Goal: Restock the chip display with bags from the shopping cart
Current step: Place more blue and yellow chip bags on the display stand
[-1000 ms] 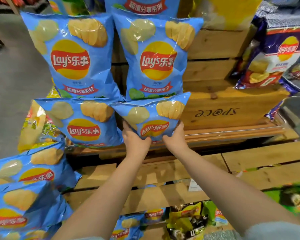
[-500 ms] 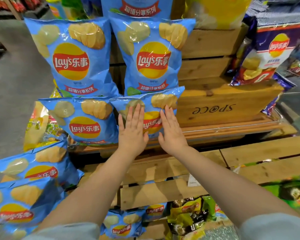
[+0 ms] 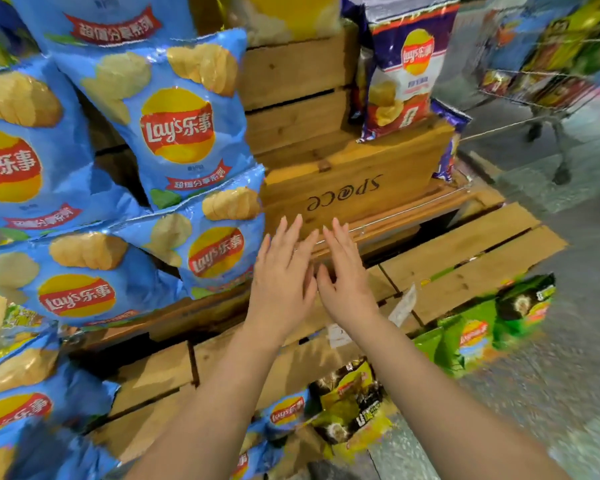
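Stacked wooden crates (image 3: pixel 293 74) form the display. A glossy blue Lay's bag (image 3: pixel 210 240) leans on its lower ledge, below another. Just right, left hand (image 3: pixel 281 271) and right hand (image 3: pixel 345 271) hover, grip released, before the crate stamped "SPACE" (image 3: pixel 378 181). A wire cart (image 3: pixel 541 81) stands beyond.

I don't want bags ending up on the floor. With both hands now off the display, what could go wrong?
The just-placed blue bag leans at the shelf edge with both the left hand and right hand off it; it may slide forward. The purple bag stands upright on the crate and could topple.
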`<state>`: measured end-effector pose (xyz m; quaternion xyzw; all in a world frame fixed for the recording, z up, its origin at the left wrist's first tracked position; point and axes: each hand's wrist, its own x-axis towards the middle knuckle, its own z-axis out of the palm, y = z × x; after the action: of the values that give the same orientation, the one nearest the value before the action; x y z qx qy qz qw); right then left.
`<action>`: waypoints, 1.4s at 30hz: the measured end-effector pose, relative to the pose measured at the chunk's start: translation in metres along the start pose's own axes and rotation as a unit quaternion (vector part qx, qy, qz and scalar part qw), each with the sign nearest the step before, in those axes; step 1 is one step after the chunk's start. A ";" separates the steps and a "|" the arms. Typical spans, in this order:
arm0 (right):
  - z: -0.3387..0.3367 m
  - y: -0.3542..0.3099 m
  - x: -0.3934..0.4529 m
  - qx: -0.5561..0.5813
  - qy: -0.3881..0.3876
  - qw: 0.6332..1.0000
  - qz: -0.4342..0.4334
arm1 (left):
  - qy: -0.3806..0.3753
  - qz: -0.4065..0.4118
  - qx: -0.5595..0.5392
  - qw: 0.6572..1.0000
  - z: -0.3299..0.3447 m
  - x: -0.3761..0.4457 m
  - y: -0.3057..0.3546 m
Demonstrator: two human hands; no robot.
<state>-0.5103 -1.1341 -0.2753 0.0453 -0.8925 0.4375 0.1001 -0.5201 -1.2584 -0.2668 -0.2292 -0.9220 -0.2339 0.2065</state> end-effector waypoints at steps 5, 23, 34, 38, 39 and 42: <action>-0.095 0.045 -0.025 -0.043 -0.008 0.998 0.034 | -0.073 0.008 0.016 0.997 0.033 0.026 0.090; -0.443 0.257 -0.120 -0.189 0.041 0.964 0.181 | -0.255 0.133 0.001 0.958 0.226 0.132 0.449; -0.652 0.388 -0.053 -0.240 0.114 0.927 0.264 | -0.288 0.207 -0.050 0.934 0.363 0.308 0.633; -0.714 0.456 -0.033 -0.224 0.114 0.925 0.286 | -0.311 0.217 -0.053 0.924 0.429 0.355 0.687; -0.732 0.476 -0.025 -0.226 0.111 0.924 0.288 | -0.312 0.215 -0.048 0.924 0.449 0.368 0.700; -0.788 0.531 0.009 -0.224 0.112 0.924 0.289 | -0.310 0.194 -0.037 0.930 0.502 0.414 0.734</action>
<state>-0.4987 -0.1859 -0.2122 -0.2871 -0.9246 0.2385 0.0759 -0.6114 -0.2823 -0.2221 -0.4720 -0.8685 -0.1403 -0.0565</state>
